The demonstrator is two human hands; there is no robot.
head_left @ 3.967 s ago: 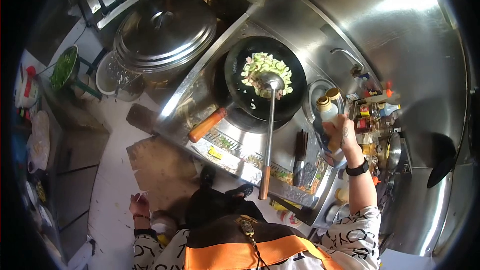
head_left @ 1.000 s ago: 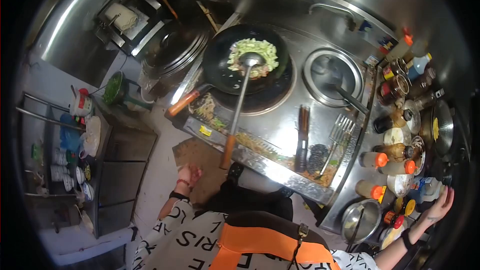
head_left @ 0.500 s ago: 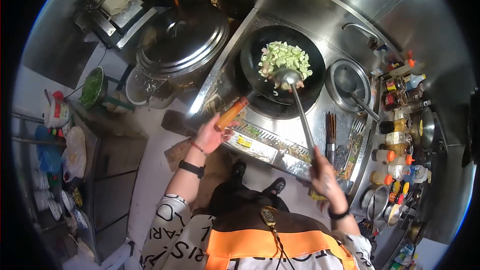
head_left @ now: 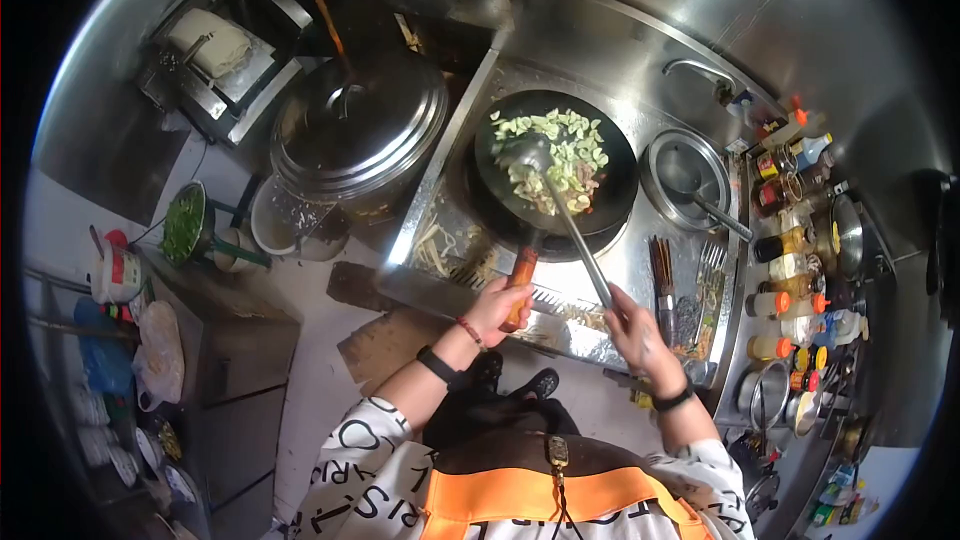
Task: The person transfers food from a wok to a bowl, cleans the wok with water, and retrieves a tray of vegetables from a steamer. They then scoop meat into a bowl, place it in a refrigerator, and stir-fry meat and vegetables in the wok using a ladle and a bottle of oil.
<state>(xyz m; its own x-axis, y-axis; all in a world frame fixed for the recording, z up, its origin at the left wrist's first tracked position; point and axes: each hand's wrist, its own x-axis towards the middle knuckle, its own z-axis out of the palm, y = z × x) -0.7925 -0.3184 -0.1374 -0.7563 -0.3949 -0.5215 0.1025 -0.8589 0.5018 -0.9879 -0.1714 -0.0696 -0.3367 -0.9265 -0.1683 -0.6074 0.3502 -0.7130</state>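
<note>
A black wok [head_left: 487,185] sits on the steel stove, its wooden handle [head_left: 524,270] pointing toward me. Pale green sliced vegetables [head_left: 575,145] with some pinkish pieces lie spread in it. My left hand [head_left: 497,308] is closed round the handle's near end. Fingers wrapped on the long metal shaft, my right hand [head_left: 636,330] holds a ladle [head_left: 575,230]. The ladle's bowl rests among the vegetables at the wok's left side.
Left of the stove stands a large lidded pot [head_left: 385,155]. A steel pan [head_left: 690,155] with another ladle is right of the wok. Sauce bottles [head_left: 790,245] line the right side. A bowl of chopped greens [head_left: 184,223] stands at left.
The wok has come lower in view, its handle swung right with my left hand. The ladle's bowl has moved to the wok's left side, and the vegetables are more spread out.
</note>
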